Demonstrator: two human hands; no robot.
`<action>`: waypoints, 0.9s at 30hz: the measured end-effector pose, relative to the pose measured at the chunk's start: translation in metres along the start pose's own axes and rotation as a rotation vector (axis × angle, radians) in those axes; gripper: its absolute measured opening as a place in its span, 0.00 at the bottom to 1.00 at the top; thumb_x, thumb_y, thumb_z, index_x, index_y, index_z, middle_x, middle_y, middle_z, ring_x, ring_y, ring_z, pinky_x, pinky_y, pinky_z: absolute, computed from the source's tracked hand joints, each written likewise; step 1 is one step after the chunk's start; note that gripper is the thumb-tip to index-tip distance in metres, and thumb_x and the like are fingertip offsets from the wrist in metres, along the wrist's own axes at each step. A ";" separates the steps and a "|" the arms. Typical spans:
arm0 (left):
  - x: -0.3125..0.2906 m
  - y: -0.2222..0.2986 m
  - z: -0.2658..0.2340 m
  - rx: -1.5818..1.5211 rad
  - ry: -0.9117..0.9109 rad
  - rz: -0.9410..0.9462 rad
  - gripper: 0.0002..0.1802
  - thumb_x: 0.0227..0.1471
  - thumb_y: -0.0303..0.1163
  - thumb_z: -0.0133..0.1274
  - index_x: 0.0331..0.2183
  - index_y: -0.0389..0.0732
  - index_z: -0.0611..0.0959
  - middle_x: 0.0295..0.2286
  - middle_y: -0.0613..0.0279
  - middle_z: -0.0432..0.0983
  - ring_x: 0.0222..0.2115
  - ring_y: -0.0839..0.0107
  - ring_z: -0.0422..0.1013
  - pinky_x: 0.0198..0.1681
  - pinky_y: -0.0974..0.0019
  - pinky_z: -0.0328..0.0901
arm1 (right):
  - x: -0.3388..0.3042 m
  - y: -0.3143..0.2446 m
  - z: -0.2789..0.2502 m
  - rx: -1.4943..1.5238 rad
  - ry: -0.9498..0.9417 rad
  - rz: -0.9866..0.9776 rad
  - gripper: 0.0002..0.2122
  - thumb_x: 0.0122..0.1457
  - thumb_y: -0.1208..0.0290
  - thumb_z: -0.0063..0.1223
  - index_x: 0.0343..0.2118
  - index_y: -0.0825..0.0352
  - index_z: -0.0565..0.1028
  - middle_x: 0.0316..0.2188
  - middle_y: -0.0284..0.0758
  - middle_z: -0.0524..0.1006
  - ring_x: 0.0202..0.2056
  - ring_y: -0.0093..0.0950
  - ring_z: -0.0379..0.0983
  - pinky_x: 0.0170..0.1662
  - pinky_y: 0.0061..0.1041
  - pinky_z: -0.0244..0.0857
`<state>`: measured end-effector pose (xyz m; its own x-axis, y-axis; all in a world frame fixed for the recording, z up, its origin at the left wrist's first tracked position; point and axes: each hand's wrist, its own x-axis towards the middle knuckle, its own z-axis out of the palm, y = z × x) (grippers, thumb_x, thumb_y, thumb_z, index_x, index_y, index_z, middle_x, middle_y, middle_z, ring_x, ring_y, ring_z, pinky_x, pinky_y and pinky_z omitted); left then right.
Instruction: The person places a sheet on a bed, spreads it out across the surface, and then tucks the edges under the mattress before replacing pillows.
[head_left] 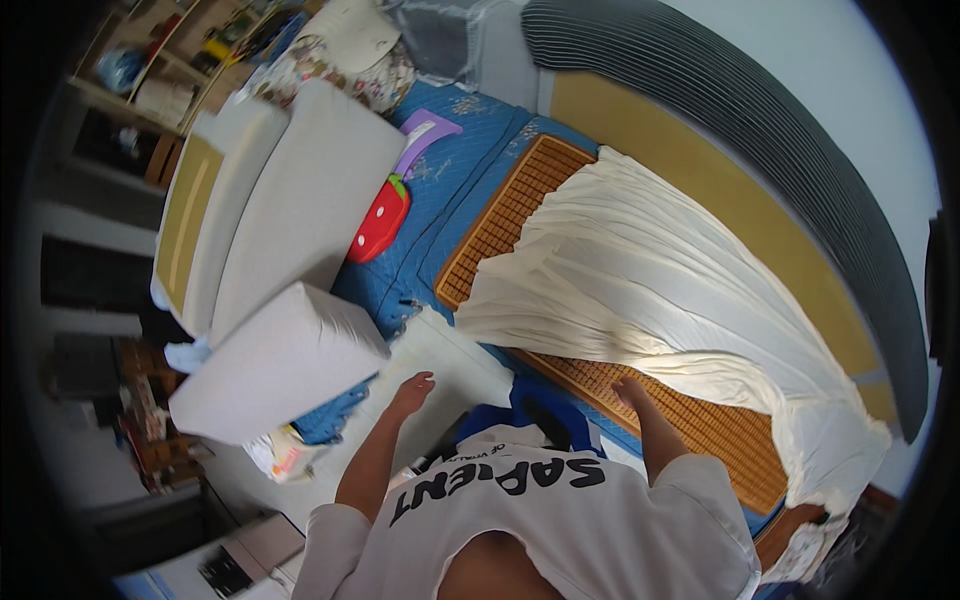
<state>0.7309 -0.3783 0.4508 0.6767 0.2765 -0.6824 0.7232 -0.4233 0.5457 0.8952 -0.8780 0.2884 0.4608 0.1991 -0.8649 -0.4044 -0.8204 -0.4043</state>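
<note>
My left hand (411, 391) hangs over the pale floor with its fingers stretched out, holding nothing. My right hand (628, 391) is above the brown bamboo mat (700, 432), close to the lower edge of a cream sheet (640, 270). Its fingers look loosely spread and nothing shows in them; whether they touch the mat is hard to tell. The sheet lies rumpled across the mat, covering its middle, and hangs down at the right end. Beneath the mat is a blue quilted mattress (445, 185).
Large grey cushions (290, 190) stand at the left, with a blocky cushion (275, 365) nearer me. A red strawberry-shaped cushion (381, 222) and a purple item (425, 137) lie on the mattress. A dark striped backrest (740, 95) curves behind. Shelves (165, 65) stand far left.
</note>
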 end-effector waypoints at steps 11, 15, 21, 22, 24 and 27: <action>0.183 0.123 -0.073 0.531 -0.406 0.306 0.23 0.51 0.44 0.45 0.45 0.40 0.71 0.40 0.49 0.71 0.40 0.57 0.68 0.43 0.62 0.62 | -0.017 -0.106 0.041 0.824 0.283 -0.224 0.12 0.56 0.68 0.45 0.37 0.72 0.72 0.24 0.37 0.75 0.24 0.24 0.72 0.28 0.21 0.66; 0.227 0.163 -0.090 0.543 -0.480 0.302 0.24 0.52 0.43 0.44 0.46 0.39 0.70 0.41 0.50 0.70 0.41 0.58 0.68 0.43 0.62 0.62 | -0.041 -0.020 0.102 0.716 0.505 0.137 0.11 0.54 0.64 0.46 0.32 0.67 0.73 0.20 0.33 0.74 0.16 0.21 0.70 0.16 0.19 0.60; 0.267 0.172 -0.116 0.596 -0.582 0.309 0.23 0.51 0.41 0.45 0.45 0.37 0.72 0.43 0.50 0.69 0.43 0.58 0.67 0.45 0.63 0.61 | -0.094 -0.041 0.171 0.987 0.493 0.520 0.11 0.54 0.64 0.43 0.34 0.65 0.71 0.23 0.32 0.75 0.19 0.23 0.72 0.17 0.20 0.61; 0.270 0.171 -0.124 0.667 -0.591 0.324 0.23 0.51 0.41 0.45 0.45 0.37 0.72 0.43 0.50 0.69 0.43 0.58 0.67 0.46 0.63 0.61 | -0.093 -0.054 0.181 1.033 0.492 0.442 0.11 0.53 0.64 0.44 0.34 0.66 0.71 0.23 0.32 0.75 0.19 0.22 0.72 0.18 0.19 0.60; 0.297 0.143 -0.133 0.744 -0.618 0.393 0.22 0.51 0.40 0.44 0.45 0.37 0.72 0.43 0.50 0.69 0.43 0.57 0.67 0.46 0.63 0.61 | -0.086 -0.081 0.198 1.003 0.550 0.286 0.10 0.54 0.65 0.45 0.34 0.66 0.72 0.23 0.32 0.75 0.19 0.21 0.71 0.18 0.18 0.60; 0.317 0.136 -0.136 0.846 -0.639 0.365 0.22 0.51 0.41 0.44 0.45 0.37 0.72 0.42 0.49 0.70 0.43 0.57 0.66 0.45 0.62 0.61 | -0.069 -0.113 0.221 1.014 0.544 0.217 0.10 0.55 0.66 0.45 0.34 0.67 0.73 0.24 0.32 0.75 0.19 0.20 0.71 0.18 0.17 0.60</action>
<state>1.0626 -0.2312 0.3753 0.4576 -0.3747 -0.8063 0.0046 -0.9058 0.4236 0.7342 -0.6802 0.3278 0.4827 -0.3495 -0.8031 -0.8478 0.0435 -0.5285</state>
